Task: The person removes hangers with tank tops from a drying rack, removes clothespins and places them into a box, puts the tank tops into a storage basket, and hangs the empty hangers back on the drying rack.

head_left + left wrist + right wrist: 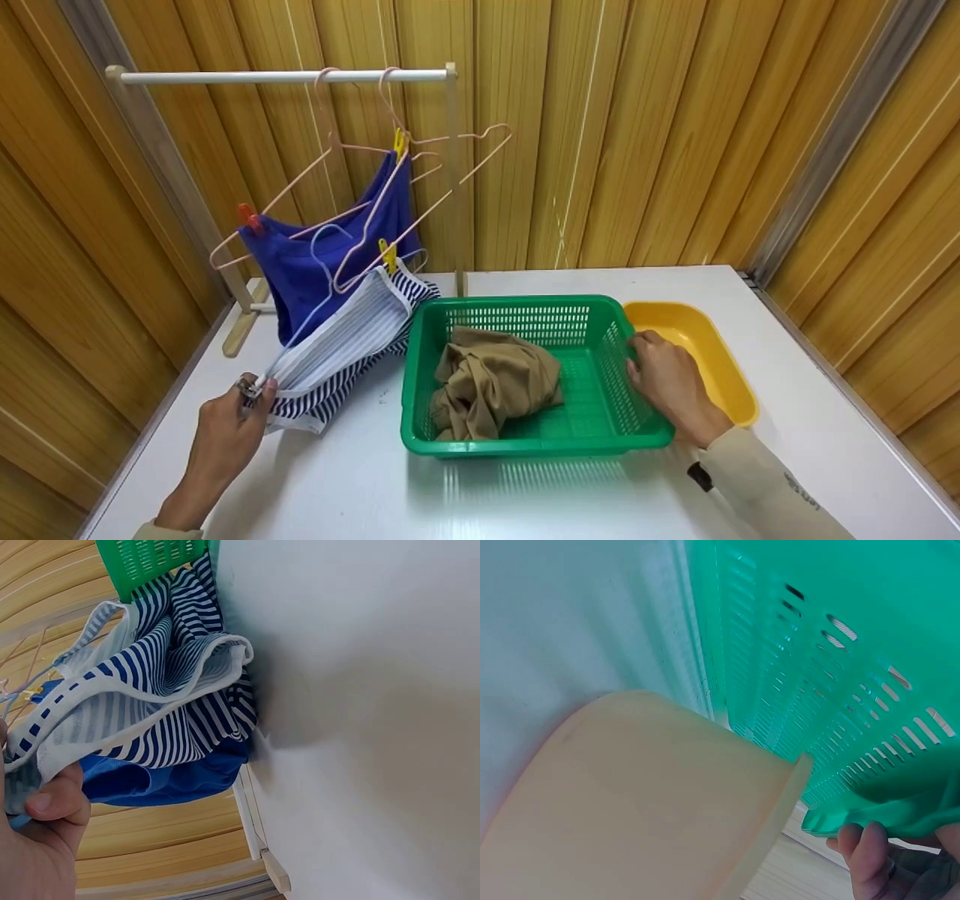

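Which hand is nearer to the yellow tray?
Right. The right hand grips the rim of the green basket beside the yellow tray; the left hand is on the basket's opposite side, pinching the striped garment.

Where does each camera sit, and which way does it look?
Head: on the person's head, looking forward and down at the green basket, striped garment and clothes rack; left hand, right hand and both sleeves show.
Left wrist: on that wrist, looking at the striped garment; part of the left hand shows.
Right wrist: on that wrist, looking at the green basket's side and the basin; the right hand shows partly.
Head and left wrist share the striped garment.
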{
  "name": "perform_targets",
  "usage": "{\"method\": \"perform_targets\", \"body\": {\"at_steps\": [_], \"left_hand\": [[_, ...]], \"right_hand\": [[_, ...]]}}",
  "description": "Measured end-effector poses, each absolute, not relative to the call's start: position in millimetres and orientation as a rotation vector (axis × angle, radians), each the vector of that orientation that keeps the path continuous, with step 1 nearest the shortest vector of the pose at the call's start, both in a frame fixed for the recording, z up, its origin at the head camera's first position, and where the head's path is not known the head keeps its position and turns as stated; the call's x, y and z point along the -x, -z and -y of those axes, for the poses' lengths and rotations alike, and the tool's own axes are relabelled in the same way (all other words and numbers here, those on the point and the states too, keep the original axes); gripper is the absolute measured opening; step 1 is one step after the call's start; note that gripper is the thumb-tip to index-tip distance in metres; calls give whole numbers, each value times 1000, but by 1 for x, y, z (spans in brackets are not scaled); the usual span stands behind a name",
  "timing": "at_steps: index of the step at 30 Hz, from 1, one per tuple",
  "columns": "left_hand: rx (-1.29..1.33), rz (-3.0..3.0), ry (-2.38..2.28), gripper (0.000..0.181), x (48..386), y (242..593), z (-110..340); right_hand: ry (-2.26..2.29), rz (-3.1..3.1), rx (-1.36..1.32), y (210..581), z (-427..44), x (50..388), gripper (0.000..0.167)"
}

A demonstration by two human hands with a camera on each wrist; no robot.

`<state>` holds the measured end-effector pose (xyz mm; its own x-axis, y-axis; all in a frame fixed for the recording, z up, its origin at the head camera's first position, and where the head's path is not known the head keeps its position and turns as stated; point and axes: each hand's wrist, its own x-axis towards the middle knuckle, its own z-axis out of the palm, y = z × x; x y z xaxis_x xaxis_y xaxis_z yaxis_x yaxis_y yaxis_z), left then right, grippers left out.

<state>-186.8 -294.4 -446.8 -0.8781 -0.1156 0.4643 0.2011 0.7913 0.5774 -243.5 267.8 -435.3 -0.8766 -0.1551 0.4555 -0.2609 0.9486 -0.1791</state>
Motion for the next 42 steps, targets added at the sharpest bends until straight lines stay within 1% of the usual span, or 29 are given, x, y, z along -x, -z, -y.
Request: {"method": "perform_targets", "body": {"at_steps": [10, 20, 27, 42], "left_hand": [[116, 2461, 845, 17, 181, 451, 299], [233, 2403, 805, 18, 180, 451, 293], [261, 2395, 803, 14, 182, 442, 287], [397, 2239, 827, 15, 185, 423, 271]], "right_hand": [[-335, 2665, -302, 435, -269, 244, 30], [-315, 2641, -297, 436, -269, 245, 29], [-321, 2654, -295, 436, -269, 245, 29], [-349, 2690, -267, 436, -268, 245, 29]]}}
